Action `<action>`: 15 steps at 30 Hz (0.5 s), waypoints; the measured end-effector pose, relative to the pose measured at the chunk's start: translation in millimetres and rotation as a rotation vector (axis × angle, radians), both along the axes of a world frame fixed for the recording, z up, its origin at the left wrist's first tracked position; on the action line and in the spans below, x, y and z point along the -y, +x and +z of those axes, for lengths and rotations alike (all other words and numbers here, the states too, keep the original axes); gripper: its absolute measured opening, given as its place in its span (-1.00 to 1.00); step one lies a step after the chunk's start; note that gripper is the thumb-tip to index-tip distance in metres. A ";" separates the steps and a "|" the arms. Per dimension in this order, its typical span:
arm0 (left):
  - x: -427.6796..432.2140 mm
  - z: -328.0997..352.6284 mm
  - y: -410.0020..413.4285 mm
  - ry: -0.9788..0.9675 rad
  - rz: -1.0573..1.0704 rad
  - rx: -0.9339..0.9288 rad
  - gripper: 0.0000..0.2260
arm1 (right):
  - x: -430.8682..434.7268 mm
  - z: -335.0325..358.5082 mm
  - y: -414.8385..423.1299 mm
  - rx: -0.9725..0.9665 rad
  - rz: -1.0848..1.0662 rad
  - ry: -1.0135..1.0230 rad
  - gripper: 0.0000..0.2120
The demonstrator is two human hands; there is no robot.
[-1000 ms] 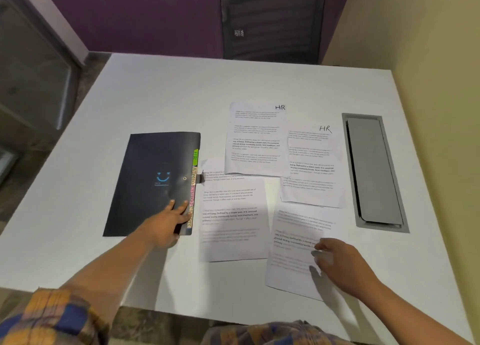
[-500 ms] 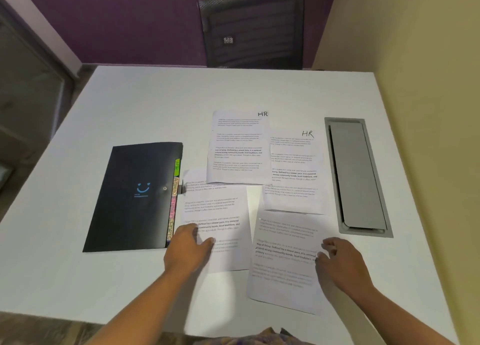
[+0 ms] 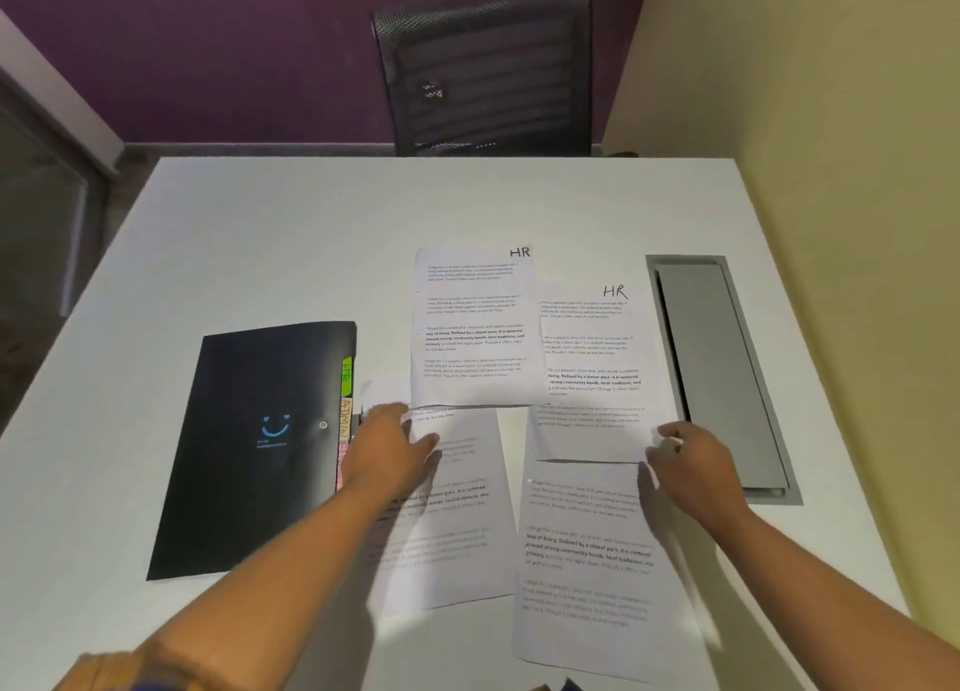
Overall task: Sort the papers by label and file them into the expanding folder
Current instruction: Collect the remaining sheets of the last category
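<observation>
I sit at the 6 o'clock edge of the white table [image 3: 311, 233]. The black folder [image 3: 260, 451] lies flat and closed toward 9 o'clock, a small blue smile on its cover. Its colored tabs [image 3: 346, 373] stick out along the 3 o'clock edge; the green one reads HR.

Four printed sheets lie spread in the middle. The far sheet [image 3: 475, 326], marked HR in its corner, sits toward 12 o'clock. Its 3 o'clock edge laps over the second HR sheet [image 3: 592, 373], and its 6 o'clock edge covers the top of the near left sheet [image 3: 452, 529]. The near right sheet [image 3: 587, 571] lies at 5 o'clock, its top tucked under the second HR sheet.

My left hand [image 3: 387, 454] rests on the top of the near left sheet, just beside the folder's tabs. Its fingers are stretched out flat toward 1 o'clock and grip nothing.

My right hand [image 3: 698, 474] is at the 5 o'clock corner of the second HR sheet. Its fingers are bent, with the tips at the paper's edge. Whether they pinch the corner or only touch it, I cannot tell.

A gray hatch [image 3: 722, 373] is set into the table at 3 o'clock. A dark mesh chair [image 3: 488, 71] stands beyond the 12 o'clock edge.
</observation>
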State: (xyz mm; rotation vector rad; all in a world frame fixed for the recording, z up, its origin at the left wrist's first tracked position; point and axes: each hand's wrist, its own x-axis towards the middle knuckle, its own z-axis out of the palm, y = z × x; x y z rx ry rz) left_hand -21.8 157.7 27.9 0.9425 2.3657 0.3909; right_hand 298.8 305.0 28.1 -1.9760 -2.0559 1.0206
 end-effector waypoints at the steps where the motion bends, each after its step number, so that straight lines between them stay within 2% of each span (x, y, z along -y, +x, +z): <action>1: -12.5 1.3 -3.7 0.007 0.027 0.017 -0.60 | -9.1 -1.2 -3.3 -0.003 -0.032 -0.002 -0.70; 3: -33.8 2.9 -12.8 0.034 0.104 0.059 -0.55 | -27.2 -4.7 -10.9 -0.010 -0.082 -0.002 -0.67; 7: -69.7 1.0 -27.2 0.039 0.197 0.106 -0.68 | -48.3 -8.6 -22.2 0.045 -0.112 -0.015 -0.65; 12: -104.9 -10.9 -36.1 -0.036 0.278 0.075 -0.50 | -64.9 -20.7 -27.2 0.134 -0.070 0.010 -0.68; 15: -118.6 -16.0 -38.1 -0.120 0.256 0.019 -0.42 | -71.0 -26.5 -29.8 0.220 -0.072 0.018 -0.53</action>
